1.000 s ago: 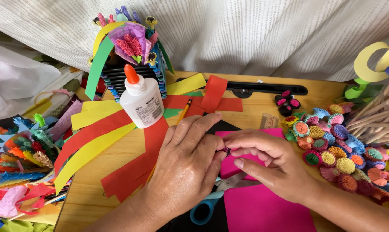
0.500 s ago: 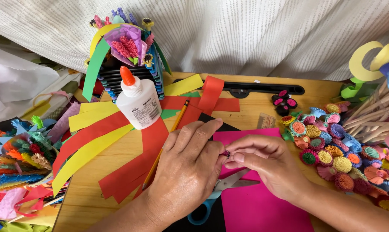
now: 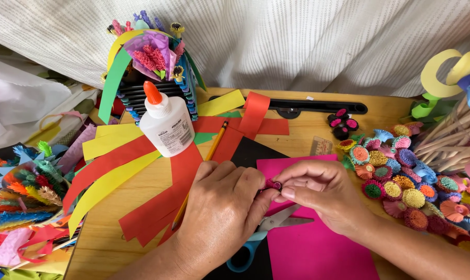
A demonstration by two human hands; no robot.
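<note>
Since last frame: hands barely shifted, coil stays between them. Left hand [image 3: 222, 207] and right hand [image 3: 318, 194] fingers pinch small pink rolled paper coil [image 3: 273, 184] above pink paper sheet [image 3: 318, 243]. Judgement: keep even tension, roll tight, edges aligned.

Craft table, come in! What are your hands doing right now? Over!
Left hand and right hand pinch small pink paper roll. Scissors lie underneath. Nothing blocking.

A small pink paper coil [image 3: 272, 184] is pinched between the left hand [image 3: 222, 207] and right hand [image 3: 318, 194] above a pink sheet [image 3: 318, 243]. Scissors [image 3: 266, 233] are partly covered; a glue bottle [image 3: 166, 122] stands behind.
</note>
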